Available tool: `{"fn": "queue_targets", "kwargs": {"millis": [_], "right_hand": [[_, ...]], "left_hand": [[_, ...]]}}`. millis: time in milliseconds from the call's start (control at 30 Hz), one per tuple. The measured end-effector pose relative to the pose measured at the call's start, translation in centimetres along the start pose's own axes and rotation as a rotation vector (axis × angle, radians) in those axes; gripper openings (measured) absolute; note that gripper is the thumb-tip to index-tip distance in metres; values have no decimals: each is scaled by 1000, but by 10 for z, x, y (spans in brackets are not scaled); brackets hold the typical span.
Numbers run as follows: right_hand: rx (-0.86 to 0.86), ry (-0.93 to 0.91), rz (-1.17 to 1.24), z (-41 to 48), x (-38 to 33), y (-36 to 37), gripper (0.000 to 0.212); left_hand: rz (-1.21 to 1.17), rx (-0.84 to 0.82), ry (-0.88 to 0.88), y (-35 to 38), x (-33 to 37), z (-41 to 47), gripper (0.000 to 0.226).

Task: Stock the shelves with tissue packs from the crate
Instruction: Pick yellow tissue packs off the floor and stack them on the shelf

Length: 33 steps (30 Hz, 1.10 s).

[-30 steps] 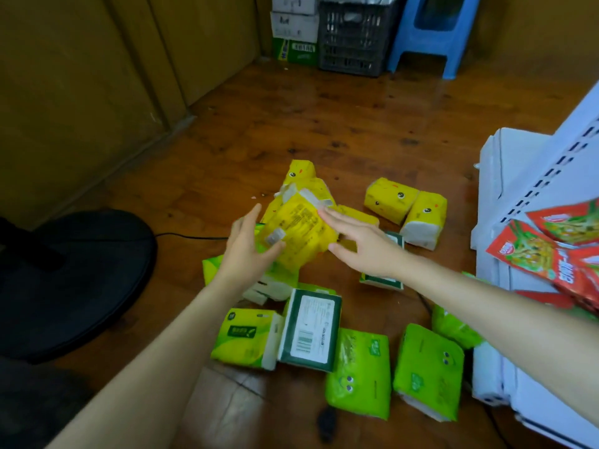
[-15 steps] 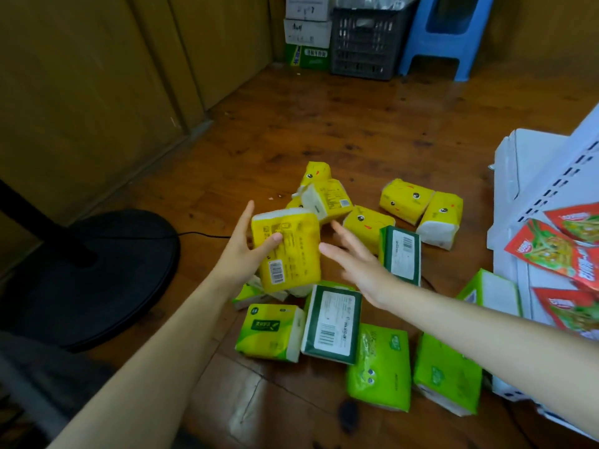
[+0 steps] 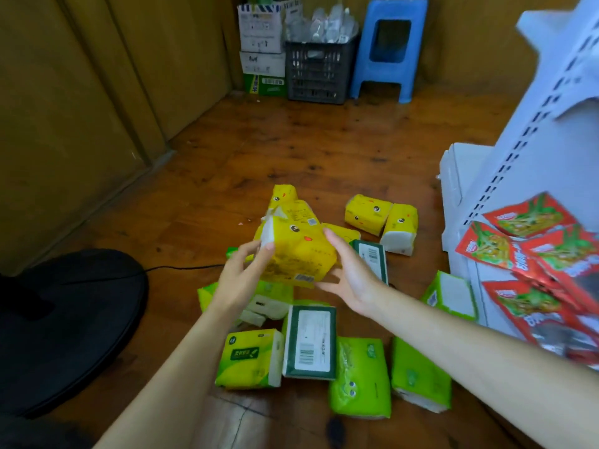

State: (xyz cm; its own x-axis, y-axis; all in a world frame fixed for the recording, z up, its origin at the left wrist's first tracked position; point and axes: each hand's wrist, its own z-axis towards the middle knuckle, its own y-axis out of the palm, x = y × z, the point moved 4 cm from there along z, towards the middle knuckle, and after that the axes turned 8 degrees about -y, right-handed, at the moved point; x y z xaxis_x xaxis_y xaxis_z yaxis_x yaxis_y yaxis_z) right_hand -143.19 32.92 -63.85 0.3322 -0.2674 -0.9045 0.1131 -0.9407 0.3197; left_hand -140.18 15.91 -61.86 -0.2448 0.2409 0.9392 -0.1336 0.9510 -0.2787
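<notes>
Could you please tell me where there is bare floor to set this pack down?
For the yellow pack in the left hand, bare floor stretches from the scattered tissue packs back to the black crate and blue stool. A narrower strip lies between the fan base and the packs. By the white shelf unit, packs lie crowded.

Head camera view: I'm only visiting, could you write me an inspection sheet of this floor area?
Surface: wooden floor, dark spots.
Job's things: yellow tissue pack held up; yellow packs, green packs, dark green packs scattered on floor; white shelf unit at right.
Clutter: red snack packets on the shelf unit.
Hands: left hand grips the held pack's end; right hand touches its other side, fingers straight.
Cables: black cable on floor, from black fan base.
Surroundings: black crate, blue stool, cardboard boxes at far wall.
</notes>
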Motion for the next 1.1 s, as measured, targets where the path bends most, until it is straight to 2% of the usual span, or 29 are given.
{"fn": "queue_targets", "kwargs": {"millis": [67, 133, 233, 267, 367, 500, 567, 733, 867, 1000, 1100], "right_hand": [[53, -124, -96, -11, -26, -8, 41], [132, -229, -176, -22, -52, -17, 44], [245, -365, -294, -39, -86, -26, 52], [270, -385, -366, -45, -95, -28, 52], [306, -402, -506, -65, -118, -37, 35], [191, -337, -470, -83, -149, -35, 21], [150, -361, -424, -92, -173, -31, 9], [110, -606, -377, -124, -244, -13, 14], [53, -749, -381, -161, -302, -8, 13], [62, -897, -411, -218, -360, -31, 6], [139, -1026, -375, -271, -404, -81, 6]], "left_hand": [[-87, -38, 16, 21, 13, -3, 58], [-144, -51, 37, 39, 26, -3, 67], [-288, -79, 139, 58, 44, -6, 43], [-308, -95, 160, 64, 49, -8, 40], [-296, -147, 265, 76, 72, -24, 41], [-292, -163, 400, 69, 107, -45, 39], [-301, -155, 467, 61, 134, -58, 32], [-258, -176, 688, 47, 215, -98, 40], [-242, -180, 798, 46, 270, -130, 68], [-239, -219, 906, 75, 332, -169, 63], [-178, -298, 1035, 129, 382, -197, 58]]}}
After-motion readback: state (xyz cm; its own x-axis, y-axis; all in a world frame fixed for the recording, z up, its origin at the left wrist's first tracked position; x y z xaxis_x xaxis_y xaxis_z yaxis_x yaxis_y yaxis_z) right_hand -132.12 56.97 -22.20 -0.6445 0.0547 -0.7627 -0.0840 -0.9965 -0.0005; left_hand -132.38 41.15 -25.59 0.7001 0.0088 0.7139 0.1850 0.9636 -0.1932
